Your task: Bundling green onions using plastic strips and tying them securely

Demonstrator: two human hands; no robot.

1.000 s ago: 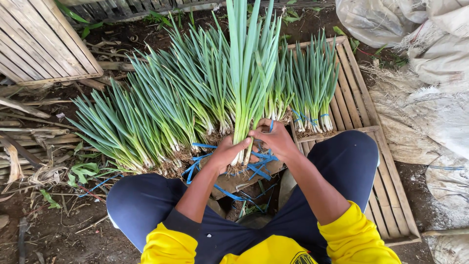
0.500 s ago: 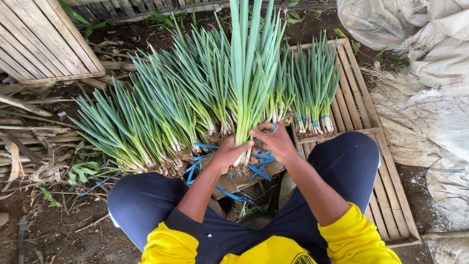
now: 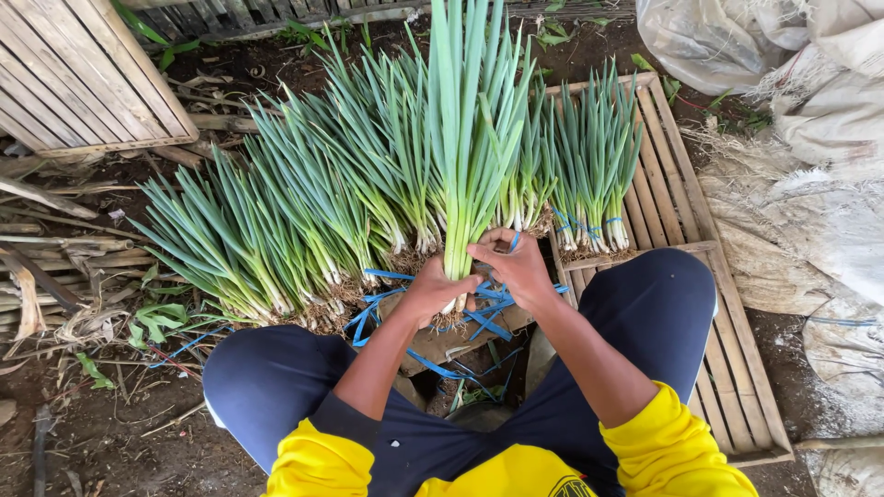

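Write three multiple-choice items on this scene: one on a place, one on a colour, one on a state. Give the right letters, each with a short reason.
1. Where do the tied bunches at the far right lie?
A. on a wooden slat pallet
B. on the white sacks
C. in a bucket

2. What colour are the straps under the hands?
A. red
B. blue
C. white

3. How is the bunch in the hands held?
A. lying flat on the ground
B. hanging roots up
C. upright, gripped near the base by both hands

Answers:
1. A, the slats show beside and under those bunches.
2. B, blue strips spread below the left hand and right hand.
3. C, the leaves point up and away while both hands close round the pale lower stems.
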